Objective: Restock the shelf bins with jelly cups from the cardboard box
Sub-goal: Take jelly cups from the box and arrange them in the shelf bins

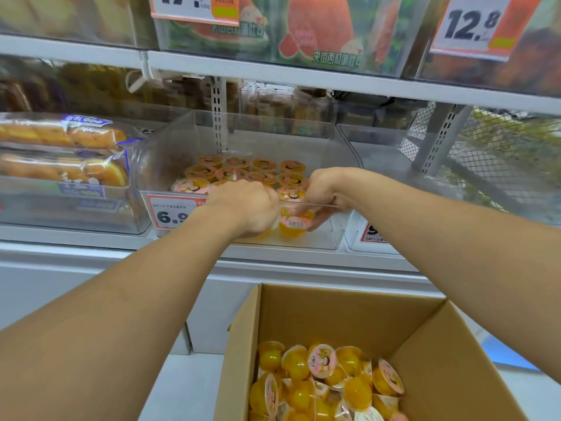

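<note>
A clear plastic shelf bin (326, 138) holds several orange jelly cups (264, 173) with pink lids, lined up toward its back. Both my hands reach over the bin's front wall. My right hand (321, 196) curls its fingers round an orange jelly cup (294, 224) at the bin's front. My left hand (246, 208) is curled just to the left of it, with a bit of orange cup showing under the fingers. Below, an open cardboard box (331, 311) holds several loose jelly cups (324, 378).
A price tag reading 6.9 (173, 212) hangs on the bin's front. Packaged bread (63, 153) fills the bin on the left. A clear bin (388, 147) stands on the right beside wire mesh (498, 153). A shelf edge (273, 74) runs overhead.
</note>
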